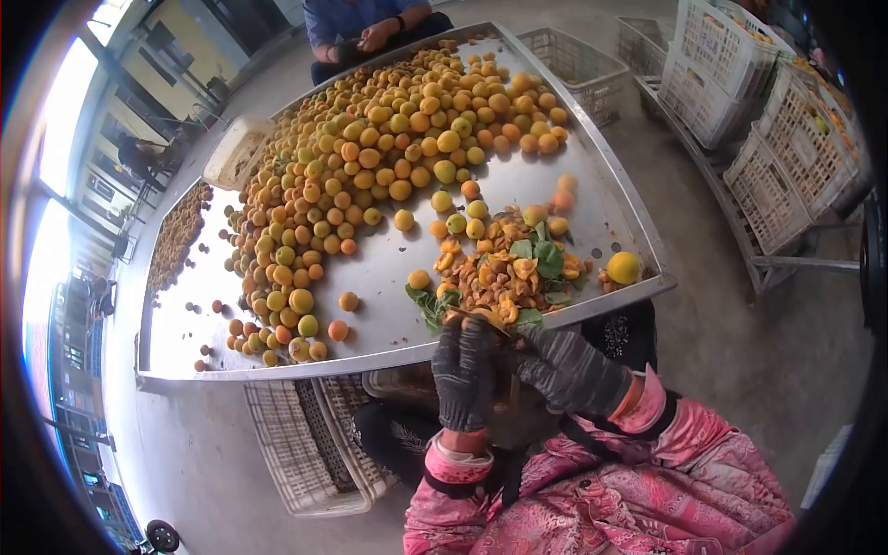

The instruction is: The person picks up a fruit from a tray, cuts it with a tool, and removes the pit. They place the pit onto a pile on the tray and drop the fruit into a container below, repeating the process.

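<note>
My left hand (462, 372), in a dark grey knitted glove, is at the near edge of a metal table (388, 324), its fingers pressed together and bent. My right hand (575, 363), gloved alike, comes in from the right with its fingers curled toward the left one. Whatever lies between the two hands is hidden by the gloves. Just beyond them sits a heap of split apricot pieces (499, 273) mixed with green leaves (548, 257). A large pile of whole apricots (370, 148) covers the table's far and left parts. One yellow apricot (623, 268) lies near the right corner.
Small brown pits (180, 240) spread along the table's left side, by a white basket (237, 153). Plastic crates (301, 444) stand under the near edge. Stacked crates of fruit (712, 74) rest on a cart at right. Another person (365, 28) sits across the table.
</note>
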Demonstrator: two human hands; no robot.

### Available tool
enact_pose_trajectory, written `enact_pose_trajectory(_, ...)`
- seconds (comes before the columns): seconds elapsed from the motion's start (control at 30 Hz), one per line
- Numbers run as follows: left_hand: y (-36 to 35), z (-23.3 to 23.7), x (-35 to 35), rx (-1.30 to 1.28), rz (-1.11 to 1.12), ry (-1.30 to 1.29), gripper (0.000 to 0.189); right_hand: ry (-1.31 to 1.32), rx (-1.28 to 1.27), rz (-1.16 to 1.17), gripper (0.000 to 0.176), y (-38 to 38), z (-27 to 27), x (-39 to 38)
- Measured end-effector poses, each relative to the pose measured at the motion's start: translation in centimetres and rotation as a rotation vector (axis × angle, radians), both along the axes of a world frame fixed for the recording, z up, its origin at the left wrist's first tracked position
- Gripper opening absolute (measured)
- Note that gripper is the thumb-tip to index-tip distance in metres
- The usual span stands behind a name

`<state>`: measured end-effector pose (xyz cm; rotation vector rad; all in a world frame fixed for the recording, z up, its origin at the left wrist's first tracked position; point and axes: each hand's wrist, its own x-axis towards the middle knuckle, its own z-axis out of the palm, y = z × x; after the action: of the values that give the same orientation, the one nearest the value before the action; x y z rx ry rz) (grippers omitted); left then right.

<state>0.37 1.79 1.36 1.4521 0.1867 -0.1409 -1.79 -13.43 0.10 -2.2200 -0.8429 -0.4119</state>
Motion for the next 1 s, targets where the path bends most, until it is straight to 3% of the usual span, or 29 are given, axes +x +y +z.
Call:
enact_pose_trajectory(0.03,0.0,-0.8,0.4,0.115,0.016,-0.168,0.022,0.000,0.000,0.001,0.033,0.5,-0.1,-0.4)
enact_pose_trajectory(0.1,0.3,-2.2,0.7,0.063,0.004,-0.065,0.022,0.208,0.199,-0.265,0.034,1.6,0.1,-1.2)
enact_pose_trajectory(0.17,0.5,-2.3,0.3,0.010,0.000,0.045,0.022,0.177,0.106,-0.270,0.035,1.3,-1.0,-1.6)
enact_pose_trajectory(0.23,0.0,1.0,0.0,-0.130,-0.128,0.122,0.023,0.144,0.022,-0.281,0.036,1.3,-1.2,-1.8)
enact_pose_trajectory(0.3,0.1,0.9,0.2,-0.101,-0.162,0.081,0.023,0.254,0.122,-0.277,0.037,1.3,-0.5,-1.7)
enact_pose_trajectory(0.47,-0.2,0.8,0.1,-0.102,-0.171,0.014,0.023,0.220,0.355,-0.192,0.038,2.0,-2.2,-1.1)
enact_pose_trajectory(0.53,0.0,-0.1,0.4,0.078,-0.124,-0.119,0.024,0.196,0.473,-0.160,0.038,2.4,-2.1,-0.8)
enact_pose_trajectory(0.6,0.3,-1.0,0.2,0.076,-0.133,-0.140,0.025,0.936,0.989,0.032,0.032,2.3,-0.7,-1.3)
enact_pose_trajectory(0.67,0.4,-1.4,0.3,0.067,-0.141,-0.169,0.027,1.070,0.987,-0.026,0.027,2.1,1.2,-1.4)
enact_pose_trajectory(0.7,0.4,-1.5,0.3,-0.017,-0.121,-0.069,0.029,1.205,0.983,-0.089,0.023,1.9,2.2,-1.5)
enact_pose_trajectory(0.8,1.9,-2.2,0.5,-0.145,-0.103,0.078,0.031,1.289,0.971,-0.253,0.018,0.7,4.5,-1.8)
enact_pose_trajectory(0.83,2.6,-2.2,0.5,-0.188,-0.128,0.132,0.032,0.913,1.048,-0.154,0.027,0.9,2.7,-1.9)
enact_pose_trajectory(0.87,3.0,-2.1,0.1,-0.187,-0.129,0.138,0.032,0.917,1.050,-0.158,0.027,0.8,2.4,-1.7)
enact_pose_trajectory(0.93,3.3,-1.1,-0.7,-0.127,-0.344,0.137,0.033,0.840,0.857,0.037,0.040,0.2,2.8,-0.4)
enact_pose_trajectory(0.97,3.0,-1.8,-1.1,-0.171,-0.354,0.064,0.032,0.823,0.763,0.142,0.051,0.1,2.0,0.3)
enact_pose_trajectory(1.0,2.8,-2.5,-1.4,-0.174,-0.353,0.063,0.032,0.823,0.761,0.141,0.051,0.2,1.9,0.3)
